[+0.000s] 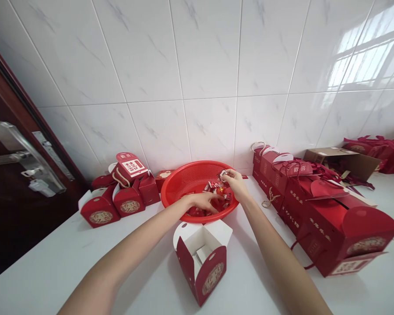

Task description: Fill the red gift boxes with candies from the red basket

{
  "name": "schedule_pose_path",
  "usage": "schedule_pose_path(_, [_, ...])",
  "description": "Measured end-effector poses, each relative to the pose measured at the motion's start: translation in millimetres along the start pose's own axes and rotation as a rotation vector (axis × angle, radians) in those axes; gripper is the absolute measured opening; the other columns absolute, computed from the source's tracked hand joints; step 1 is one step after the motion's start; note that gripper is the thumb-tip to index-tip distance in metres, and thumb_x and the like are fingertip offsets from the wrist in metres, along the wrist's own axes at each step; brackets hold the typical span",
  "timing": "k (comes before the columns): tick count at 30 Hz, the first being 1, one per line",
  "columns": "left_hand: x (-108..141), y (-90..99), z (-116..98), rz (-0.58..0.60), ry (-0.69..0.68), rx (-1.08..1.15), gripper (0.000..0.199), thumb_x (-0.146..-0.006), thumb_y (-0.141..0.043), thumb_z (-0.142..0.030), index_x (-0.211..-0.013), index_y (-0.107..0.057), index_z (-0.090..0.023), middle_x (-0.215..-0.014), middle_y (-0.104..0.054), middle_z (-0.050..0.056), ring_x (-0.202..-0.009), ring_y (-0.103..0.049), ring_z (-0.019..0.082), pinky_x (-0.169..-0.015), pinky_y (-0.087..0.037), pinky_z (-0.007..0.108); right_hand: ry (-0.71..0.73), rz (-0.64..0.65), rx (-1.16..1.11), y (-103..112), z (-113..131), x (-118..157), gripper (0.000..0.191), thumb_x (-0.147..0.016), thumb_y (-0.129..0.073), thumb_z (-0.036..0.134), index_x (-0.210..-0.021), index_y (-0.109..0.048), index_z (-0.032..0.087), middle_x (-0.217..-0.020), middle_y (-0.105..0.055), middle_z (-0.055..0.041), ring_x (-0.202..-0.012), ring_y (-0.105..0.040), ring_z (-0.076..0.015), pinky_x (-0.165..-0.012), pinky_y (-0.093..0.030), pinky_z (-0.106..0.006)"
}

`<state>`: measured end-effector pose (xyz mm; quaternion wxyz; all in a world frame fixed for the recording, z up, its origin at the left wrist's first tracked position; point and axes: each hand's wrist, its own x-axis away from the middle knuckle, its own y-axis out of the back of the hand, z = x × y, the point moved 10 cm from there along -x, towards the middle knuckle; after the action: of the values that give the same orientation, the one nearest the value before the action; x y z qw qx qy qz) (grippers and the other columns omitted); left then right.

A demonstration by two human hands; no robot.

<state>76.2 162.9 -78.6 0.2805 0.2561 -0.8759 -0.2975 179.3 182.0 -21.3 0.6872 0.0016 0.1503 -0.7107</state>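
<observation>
A red plastic colander (180, 175) with perforated sides stands against the wall, with several small wrapped candies (197, 211) in its bottom. My left hand (205, 201) reaches down into it among the candies, fingers apart. Over the colander's right rim, my right hand (235, 183) pinches a small white-wrapped candy (223, 176) with dark print between thumb and fingertips. Directly in front of the colander is a dark red gift box (213, 273), its top flaps spread and its white inside showing. Small white pieces are visible at its bottom.
Red gift boxes (101, 212) cluster at the left on the white table (124, 253). At the right runs a row of larger red boxes (315, 218) with cord handles; behind them sits an open brown carton (354, 162). A tiled wall (206, 127) closes off the back.
</observation>
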Motion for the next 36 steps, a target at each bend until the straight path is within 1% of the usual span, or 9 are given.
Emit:
schedule_pose_path(4, [1.0,24.7,7.3,-0.180,-0.004,-0.024,0.068,-0.063,-0.077,-0.028,-0.131,-0.067,-0.023,-0.127,-0.070,0.009,-0.109,-0.066,0.029,-0.084,-0.054,0.032,0.020,-0.029,-0.005,1.7,0.7,-1.1,0.019,-0.056,-0.065,0.030,-0.070,-0.056,0.020,-0.063,-0.058,0.0033,-0.054,-0.052,-0.0110,-0.056,-0.043,-0.026])
schedule_pose_path(6, [1.4,20.8,8.8,-0.112,0.011,-0.039,0.059,-0.067,-0.075,-0.031,-0.125,-0.070,-0.023,-0.117,-0.073,0.007,-0.104,-0.068,0.026,-0.083,-0.053,0.030,0.024,-0.040,-0.005,2.5,0.3,-1.6,0.020,-0.056,-0.065,0.030,-0.070,-0.056,0.020,-0.063,-0.058,0.0034,-0.054,-0.052,-0.0114,-0.055,-0.043,-0.026])
schedule_pose_path(10, [3.4,-2.2,9.6,0.072,0.113,-0.118,0.042,-0.065,-0.069,-0.023,-0.106,-0.077,-0.024,-0.083,-0.074,0.001,-0.066,-0.064,0.019,-0.055,-0.048,0.026,0.024,-0.068,-0.008,5.3,-1.1,-1.7,0.019,-0.056,-0.066,0.029,-0.069,-0.057,0.019,-0.063,-0.058,0.0037,-0.052,-0.052,-0.0117,-0.053,-0.040,-0.026])
schedule_pose_path(13, [3.5,-5.5,2.7,0.046,0.127,-0.142,0.028,-0.060,-0.065,-0.016,-0.083,-0.079,-0.021,-0.061,-0.067,-0.001,-0.051,-0.055,0.016,-0.047,-0.041,0.026,0.031,-0.081,-0.017,7.1,-0.7,-1.3,0.019,-0.055,-0.067,0.027,-0.069,-0.057,0.019,-0.063,-0.058,0.0042,-0.052,-0.052,-0.0116,-0.053,-0.040,-0.026])
schedule_pose_path(16, [5.5,7.2,-2.9,-0.053,0.093,-0.141,0.014,-0.059,-0.065,-0.015,-0.067,-0.075,-0.019,-0.052,-0.061,-0.001,-0.049,-0.053,0.016,-0.049,-0.039,0.027,0.038,-0.091,-0.046,8.7,1.0,-1.3,0.020,-0.055,-0.069,0.027,-0.070,-0.057,0.020,-0.064,-0.059,0.0042,-0.052,-0.051,-0.0107,-0.054,-0.040,-0.026])
schedule_pose_path(22, [35.7,65.1,-7.0,-0.455,-0.049,0.005,0.025,-0.075,-0.059,-0.031,-0.087,-0.077,-0.019,-0.090,-0.076,0.004,-0.082,-0.066,0.020,-0.075,-0.051,0.029,0.001,-0.060,-0.168,5.1,1.6,-1.6,0.023,-0.055,-0.071,0.035,-0.067,-0.058,0.020,-0.067,-0.065,0.0007,-0.053,-0.055,-0.0120,-0.055,-0.045,-0.027])
schedule_pose_path(26, [70.5,88.8,-1.8,-0.750,-0.152,0.332,0.027,-0.070,-0.063,-0.036,-0.088,-0.075,-0.019,-0.095,-0.076,0.005,-0.087,-0.066,0.020,-0.081,-0.053,0.030,-0.041,0.003,-0.252,-5.8,5.1,3.4,0.027,-0.053,-0.075,0.038,-0.066,-0.060,0.020,-0.069,-0.068,-0.0022,-0.057,-0.061,-0.0150,-0.060,-0.051,-0.031])
schedule_pose_path(31, [90.6,78.2,8.1,-0.828,-0.144,0.581,0.026,-0.064,-0.067,-0.033,-0.085,-0.076,-0.020,-0.099,-0.074,0.005,-0.091,-0.065,0.021,-0.071,-0.055,0.029,-0.028,0.068,-0.304,-15.4,25.8,13.0,0.031,-0.054,-0.081,0.038,-0.068,-0.060,0.020,-0.073,-0.070,-0.0037,-0.064,-0.064,-0.0169,-0.068,-0.055,-0.033])
schedule_pose_path(36, [94.5,60.9,3.9,-0.805,-0.189,0.720,0.031,-0.065,-0.072,-0.031,-0.094,-0.076,-0.021,-0.100,-0.073,0.004,-0.095,-0.065,0.021,-0.070,-0.054,0.027,0.005,0.106,-0.237,-16.0,47.5,25.1,0.029,-0.058,-0.082,0.033,-0.069,-0.059,0.019,-0.071,-0.067,-0.0019,-0.058,-0.057,-0.0124,-0.059,-0.047,-0.027])
